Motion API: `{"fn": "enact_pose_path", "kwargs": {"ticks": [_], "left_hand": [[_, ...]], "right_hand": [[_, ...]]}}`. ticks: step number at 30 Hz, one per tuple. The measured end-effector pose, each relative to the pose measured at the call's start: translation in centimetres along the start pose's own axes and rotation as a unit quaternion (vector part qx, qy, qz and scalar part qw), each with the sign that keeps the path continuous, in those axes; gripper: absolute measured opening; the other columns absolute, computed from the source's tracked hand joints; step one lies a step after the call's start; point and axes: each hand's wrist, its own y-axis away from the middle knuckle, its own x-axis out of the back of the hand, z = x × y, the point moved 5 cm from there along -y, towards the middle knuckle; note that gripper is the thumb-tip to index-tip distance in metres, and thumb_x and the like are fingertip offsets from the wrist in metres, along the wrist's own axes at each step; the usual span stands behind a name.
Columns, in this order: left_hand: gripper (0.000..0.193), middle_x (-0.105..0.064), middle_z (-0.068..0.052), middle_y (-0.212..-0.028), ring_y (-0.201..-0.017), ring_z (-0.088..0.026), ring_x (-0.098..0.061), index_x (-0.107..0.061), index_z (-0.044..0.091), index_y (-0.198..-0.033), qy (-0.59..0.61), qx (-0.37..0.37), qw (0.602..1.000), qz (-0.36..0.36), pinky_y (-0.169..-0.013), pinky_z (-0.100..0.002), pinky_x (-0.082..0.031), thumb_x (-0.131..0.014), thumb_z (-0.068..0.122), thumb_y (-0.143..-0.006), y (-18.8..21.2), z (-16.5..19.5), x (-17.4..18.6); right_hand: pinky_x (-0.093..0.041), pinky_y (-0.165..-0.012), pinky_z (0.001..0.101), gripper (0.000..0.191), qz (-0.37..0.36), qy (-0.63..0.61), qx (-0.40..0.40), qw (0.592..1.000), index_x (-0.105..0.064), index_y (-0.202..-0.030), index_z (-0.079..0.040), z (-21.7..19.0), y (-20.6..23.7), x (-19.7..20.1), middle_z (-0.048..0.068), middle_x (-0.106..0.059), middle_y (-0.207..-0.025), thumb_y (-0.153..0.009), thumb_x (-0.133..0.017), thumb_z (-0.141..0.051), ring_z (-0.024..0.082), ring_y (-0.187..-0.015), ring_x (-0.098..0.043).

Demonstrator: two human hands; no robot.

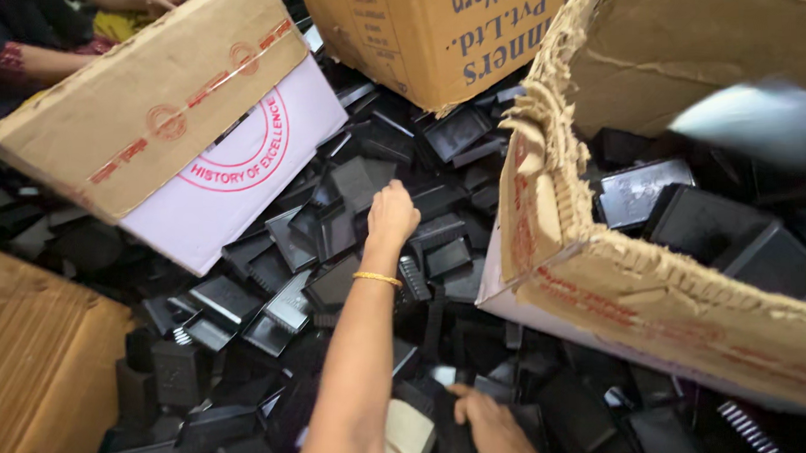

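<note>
Left hand (pixel 392 213) gripping black casing (pixel 439 227), pile

We see four cardboard boxes: a brown-flapped white one with red print (pixel 195 144) upper left, a brown blue-printed one (pixel 432 33) top centre, a torn open one (pixel 601 282) right, a plain one (pixel 42 373) lower left.

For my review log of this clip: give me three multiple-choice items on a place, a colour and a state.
1. Where does the left hand reach?
A. into the torn box
B. onto the pile of plastic parts
C. onto the white-sided box

2. What colour are the plastic parts?
A. black
B. red
C. green

3. How does the torn box stand?
A. taped shut
B. flattened
C. open, holding parts

B: the hand lies on the pile.
A: all look black.
C: parts show inside it.
</note>
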Motion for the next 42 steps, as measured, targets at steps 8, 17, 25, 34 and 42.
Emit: {"fn": "enact_pose_path", "kwargs": {"ticks": [8,17,25,34,42], "left_hand": [[0.033,-0.072,-0.026,-0.103,-0.101,-0.042,-0.068,-0.069,0.001,-0.110,0.166,0.189,0.966,0.050,-0.091,-0.049,-0.051,-0.067,0.025,-0.088,0.9,-1.5,0.0],[0.031,-0.075,-0.019,-0.108,-0.097,-0.028,-0.077,-0.071,-0.002,-0.111,0.234,-0.068,0.947,0.209,-0.084,-0.036,-0.061,-0.061,-0.005,-0.082,20.1,1.6,12.3],[0.033,-0.062,-0.027,-0.150,-0.140,-0.042,-0.056,-0.068,0.004,-0.131,0.463,-0.105,0.876,-0.086,-0.120,-0.049,-0.043,-0.067,0.013,-0.099,34.1,6.0,3.6],[0.059,-0.058,-0.022,-0.129,-0.119,-0.037,-0.061,-0.063,0.009,-0.128,0.433,-0.192,0.880,-0.045,-0.101,-0.046,-0.050,-0.089,0.030,-0.079,32.0,7.0,7.4],[0.047,-0.055,-0.016,-0.120,-0.108,-0.029,-0.066,-0.068,0.018,-0.130,0.431,-0.193,0.881,0.012,-0.097,-0.039,-0.056,-0.086,0.019,-0.087,32.9,8.7,6.8]], "right_hand": [[-0.055,-0.099,0.0423,0.059,0.139,0.038,-0.194,0.970,-0.069,-0.126,-0.028,0.0,0.9,-4.0,0.015,-0.070,-0.112,-0.076,-0.080,-0.056,0.028,-0.111,-0.070],[-0.040,-0.110,0.0452,0.067,0.341,-0.382,-0.067,0.857,-0.042,-0.146,-0.009,-1.1,4.2,6.5,0.023,-0.048,-0.145,-0.087,-0.066,-0.030,0.032,-0.130,-0.053],[-0.036,-0.116,0.0477,0.057,0.444,-0.516,0.068,0.730,-0.038,-0.146,-0.001,-6.5,5.0,8.6,0.028,-0.037,-0.160,-0.104,-0.055,-0.036,0.033,-0.138,-0.046],[-0.042,-0.119,0.0517,0.058,0.435,-0.424,0.212,0.766,-0.045,-0.144,-0.003,-7.2,7.1,9.6,0.038,-0.037,-0.157,-0.111,-0.046,-0.050,0.039,-0.139,-0.050],[-0.049,-0.117,0.0535,0.061,0.411,-0.363,0.319,0.773,-0.050,-0.148,-0.010,-6.6,7.7,9.8,0.042,-0.041,-0.154,-0.110,-0.045,-0.056,0.045,-0.141,-0.053]]}}
